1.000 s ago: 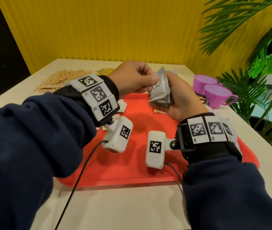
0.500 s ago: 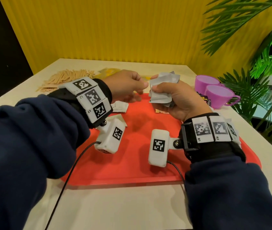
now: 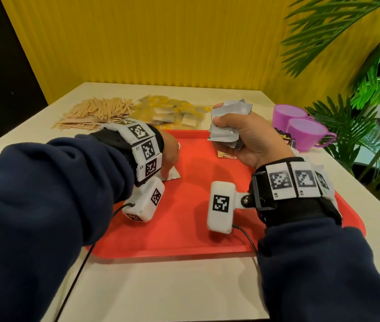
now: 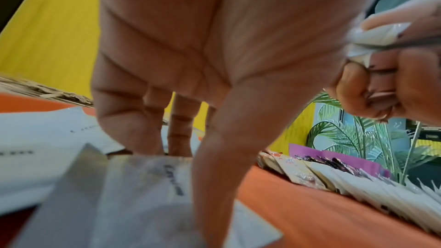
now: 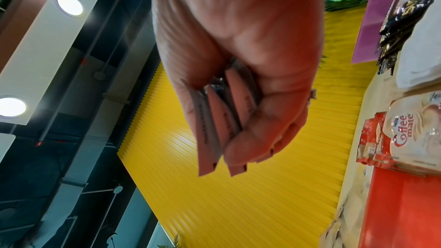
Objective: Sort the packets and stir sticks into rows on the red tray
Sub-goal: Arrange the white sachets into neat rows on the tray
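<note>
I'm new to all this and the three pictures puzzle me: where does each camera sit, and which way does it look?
Head: on the head, looking down at the tray; both sleeves and hands show.
Left wrist: under the wrist, along the left hand pressing a packet on the tray.
Right wrist: tipped upward, along the right hand holding packets.
Shared: head and left wrist both show the right hand's bundle.

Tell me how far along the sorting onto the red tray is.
Early. Done: a few white packets lie on the red tray. In hand: the left hand sets down a silver packet, and the right hand grips a bunch of silver packets. Left: the stir sticks and yellow packets remain piled off the tray.
</note>
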A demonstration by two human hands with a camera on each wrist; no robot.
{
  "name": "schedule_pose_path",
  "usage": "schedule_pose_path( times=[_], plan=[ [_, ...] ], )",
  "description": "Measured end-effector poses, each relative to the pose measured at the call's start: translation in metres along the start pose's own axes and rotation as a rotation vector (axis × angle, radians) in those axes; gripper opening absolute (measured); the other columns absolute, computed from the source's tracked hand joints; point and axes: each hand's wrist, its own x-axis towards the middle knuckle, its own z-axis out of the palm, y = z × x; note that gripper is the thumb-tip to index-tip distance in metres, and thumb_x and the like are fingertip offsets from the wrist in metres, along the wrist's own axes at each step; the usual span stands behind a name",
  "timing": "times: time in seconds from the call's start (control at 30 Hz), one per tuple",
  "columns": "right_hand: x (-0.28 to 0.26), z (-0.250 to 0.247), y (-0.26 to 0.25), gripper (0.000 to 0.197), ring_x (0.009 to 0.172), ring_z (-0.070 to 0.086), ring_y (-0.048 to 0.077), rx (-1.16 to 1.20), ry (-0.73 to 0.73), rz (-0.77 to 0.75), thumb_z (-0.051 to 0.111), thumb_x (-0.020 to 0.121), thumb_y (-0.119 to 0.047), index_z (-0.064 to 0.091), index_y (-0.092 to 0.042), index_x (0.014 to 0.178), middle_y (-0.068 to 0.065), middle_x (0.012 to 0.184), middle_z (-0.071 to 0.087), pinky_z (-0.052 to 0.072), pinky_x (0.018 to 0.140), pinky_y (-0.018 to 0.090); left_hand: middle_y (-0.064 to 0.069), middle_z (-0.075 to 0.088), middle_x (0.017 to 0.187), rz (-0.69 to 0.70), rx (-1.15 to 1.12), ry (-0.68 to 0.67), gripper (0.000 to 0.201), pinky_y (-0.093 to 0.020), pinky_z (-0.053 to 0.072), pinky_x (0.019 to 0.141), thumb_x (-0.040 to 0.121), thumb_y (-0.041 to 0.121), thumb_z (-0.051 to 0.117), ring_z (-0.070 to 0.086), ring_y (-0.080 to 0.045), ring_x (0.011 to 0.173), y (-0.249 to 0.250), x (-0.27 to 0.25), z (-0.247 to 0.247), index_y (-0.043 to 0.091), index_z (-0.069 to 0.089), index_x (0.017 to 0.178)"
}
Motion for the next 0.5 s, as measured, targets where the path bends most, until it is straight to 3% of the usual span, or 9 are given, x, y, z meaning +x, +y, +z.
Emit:
schedule_pose_path(
  times=[0.07, 0.13, 0.23, 0.3, 0.4, 0.5],
  plan=[
    [0.0, 0.0, 0.0, 0.021, 0.06, 0.049, 0.016, 0.002, 0.001, -0.003, 0.051, 0.087, 0.002, 0.055, -0.018, 0.08, 0.003, 0.069, 0.051, 0.044, 0.056, 0.024, 0.003, 0.049, 0.089, -0.008, -0.022, -0.028, 0.036, -0.01, 0.035, 0.036, 0.082, 0.018, 0.069, 0.043, -0.007, 0.061, 0.003, 0.004, -0.001, 0.019, 0.054, 0.114],
    [0.001, -0.001, 0.0, 0.021, 0.059, 0.049, 0.016, 0.01, 0.004, -0.005, 0.051, 0.087, 0.001, 0.055, -0.018, 0.08, 0.003, 0.068, 0.051, 0.044, 0.056, 0.024, 0.003, 0.044, 0.078, 0.014, -0.052, -0.011, 0.032, -0.007, 0.032, 0.034, 0.082, 0.017, 0.07, 0.039, -0.008, 0.059, 0.005, 0.004, -0.001, 0.021, 0.047, 0.103],
    [0.003, -0.003, 0.001, 0.02, 0.058, 0.05, 0.016, 0.005, 0.007, -0.004, 0.052, 0.087, 0.002, 0.056, -0.018, 0.081, 0.003, 0.069, 0.051, 0.046, 0.053, 0.023, -0.001, 0.058, 0.092, 0.043, -0.198, 0.105, 0.029, -0.016, 0.043, 0.056, 0.081, 0.02, 0.072, 0.053, -0.015, 0.077, 0.0, 0.005, -0.002, 0.018, 0.06, 0.107],
    [0.004, -0.005, 0.002, 0.021, 0.056, 0.048, 0.017, -0.006, 0.013, -0.014, 0.051, 0.087, 0.003, 0.055, -0.016, 0.081, 0.004, 0.068, 0.049, 0.044, 0.05, 0.023, 0.001, 0.061, 0.086, 0.055, -0.322, 0.156, 0.023, -0.018, 0.042, 0.059, 0.08, 0.024, 0.072, 0.054, -0.012, 0.074, -0.003, 0.004, -0.005, 0.016, 0.064, 0.099],
    [0.008, -0.008, 0.004, 0.023, 0.054, 0.045, 0.018, -0.009, 0.074, -0.042, 0.05, 0.085, 0.007, 0.052, -0.015, 0.081, 0.006, 0.067, 0.047, 0.039, 0.049, 0.022, 0.001, 0.055, 0.066, 0.156, -0.713, 0.174, 0.01, -0.015, 0.039, 0.053, 0.08, 0.012, 0.072, 0.047, -0.01, 0.059, -0.008, 0.0, -0.011, 0.015, 0.062, 0.08],
    [0.013, -0.012, 0.006, 0.025, 0.054, 0.046, 0.016, 0.031, 0.147, -0.047, 0.051, 0.082, 0.008, 0.052, -0.017, 0.083, 0.005, 0.069, 0.048, 0.041, 0.053, 0.024, 0.003, 0.056, 0.061, 0.274, -1.15, 0.149, 0.021, -0.019, 0.039, 0.054, 0.085, 0.001, 0.062, 0.049, -0.01, 0.06, -0.012, -0.01, -0.015, 0.016, 0.053, 0.073]
  ],
)
